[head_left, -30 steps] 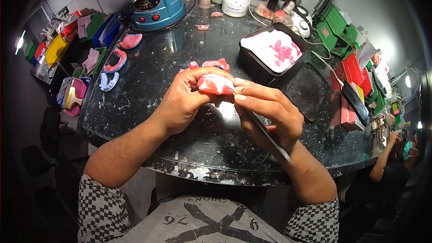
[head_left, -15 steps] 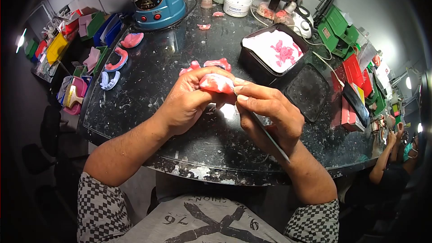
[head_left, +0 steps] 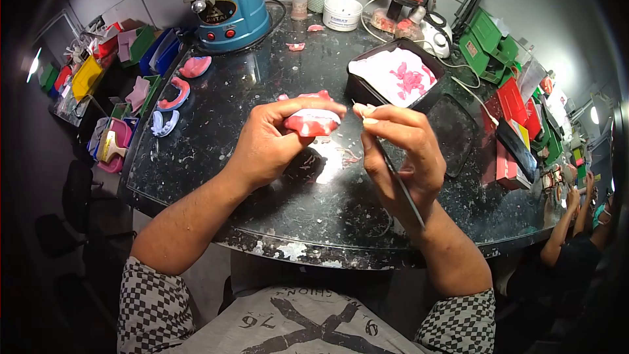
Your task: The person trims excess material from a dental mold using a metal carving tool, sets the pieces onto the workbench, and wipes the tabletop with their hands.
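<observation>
My left hand (head_left: 267, 141) is closed around a white dental cast with pink-red wax (head_left: 314, 124), held above the table with the fingers over its top. In my right hand (head_left: 411, 151), a slim metal carving tool (head_left: 409, 198) is pinched between thumb and fingers; its shaft slants down towards my wrist. The tool's upper tip pokes out near the fingertips, a little to the right of the cast and apart from it. Just beyond my left hand lies another pink piece (head_left: 320, 96), partly covered. Thin pink shavings (head_left: 350, 156) lie on the table below.
A black tub (head_left: 367, 88) of white material with pink scraps stands at the back right, beside a dark flat lid (head_left: 455, 134). Wax-covered casts (head_left: 173, 94) line the left side. A blue machine (head_left: 239, 16) stands behind them. Another person's arm (head_left: 563, 226) shows far right.
My right hand and the carving tool have drawn away from the cast, opening a gap. My left hand has tilted the cast, so more of its red front shows.
</observation>
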Motion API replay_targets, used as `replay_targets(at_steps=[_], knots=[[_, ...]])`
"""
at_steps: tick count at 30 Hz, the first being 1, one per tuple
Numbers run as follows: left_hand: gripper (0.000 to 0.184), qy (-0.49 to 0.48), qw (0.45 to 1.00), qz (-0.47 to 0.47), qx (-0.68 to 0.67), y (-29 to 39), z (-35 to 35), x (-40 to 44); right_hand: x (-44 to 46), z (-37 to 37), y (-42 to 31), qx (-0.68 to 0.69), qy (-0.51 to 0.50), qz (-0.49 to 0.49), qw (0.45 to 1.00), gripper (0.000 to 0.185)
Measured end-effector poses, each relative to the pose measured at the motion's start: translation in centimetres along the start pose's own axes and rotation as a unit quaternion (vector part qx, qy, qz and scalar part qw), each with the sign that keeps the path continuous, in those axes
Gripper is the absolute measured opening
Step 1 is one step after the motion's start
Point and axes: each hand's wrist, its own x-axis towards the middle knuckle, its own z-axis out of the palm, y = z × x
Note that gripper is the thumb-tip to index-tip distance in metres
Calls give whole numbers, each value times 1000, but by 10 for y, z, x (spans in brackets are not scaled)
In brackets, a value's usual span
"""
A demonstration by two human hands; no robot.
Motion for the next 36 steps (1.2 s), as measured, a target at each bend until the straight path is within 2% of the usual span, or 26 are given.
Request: replay_targets(at_steps=[1, 3, 5, 6, 8, 9, 10, 11, 12, 15, 16, 17, 19, 20, 21, 23, 26, 28, 29, 31, 36], knots=[[29, 33, 998, 27, 39, 1, 2, 0, 1, -1, 1, -11, -11, 12, 1000, 31], [32, 36, 999, 22, 16, 4, 3, 1, 2, -2, 1, -22, -22, 24, 999, 33], [26, 49, 996, 61, 47, 6, 3, -1, 3, -3, 2, -39, -41, 50, 997, 40], [26, 51, 996, 61, 47, 3, 1, 0, 0, -6, 2, -13, -72, 93, 993, 43], [29, -7, 998, 62, -26, -6, -5, 4, 3, -5, -2, -17, -62, 105, 992, 43], [29, -5, 998, 62, -24, -6, -9, 4, 5, -4, -3, -22, -51, 118, 991, 44], [35, -40, 975, -61, -211, -6, -13, 4, 3, 0, -2, -50, -33, 126, 990, 50], [42, -74, 901, -181, -388, -5, -16, 4, 3, -1, -2, -48, -33, 125, 991, 50], [50, -43, 901, -223, -370, -6, -14, 6, 1, -6, -2, -36, -38, 155, 986, 50], [55, 9, 919, -194, -343, -1, -5, 6, 1, -14, 0, 21, -52, 201, 978, 44], [63, 15, 931, -186, -314, 7, 1, 6, -1, -10, -3, 59, -25, 234, 970, 40], [63, 14, 931, -186, -313, 5, 1, 6, -2, -5, -6, 97, 3, 265, 959, 36], [67, 1, 925, -173, -337, 0, -2, 6, -8, 2, -2, 112, 14, 257, 960, 27], [69, -24, 899, -179, -398, 1, -4, 8, -11, 5, 0, 115, 17, 234, 965, 27], [69, -25, 899, -180, -398, 0, -4, 7, -11, 8, 2, 119, 20, 211, 970, 27], [68, -82, 836, -162, -518, -4, -6, 6, -9, 3, 4, 97, -20, 186, 977, 27], [60, -69, 859, -152, -485, -10, -6, 4, -10, 4, 1, 100, -19, 172, 980, 26], [54, -46, 874, -127, -467, -9, -2, 3, -10, 6, -4, 185, 18, 199, 962, 26], [54, -47, 873, -128, -468, -6, 2, 2, -11, 7, -6, 185, 18, 199, 962, 26], [52, -10, 934, -85, -347, 5, 9, 1, -12, 9, -7, 207, 39, 193, 958, 26], [61, -23, 941, -94, -324, 9, 7, -3, -15, 12, -6, 200, 32, 173, 964, 28]])
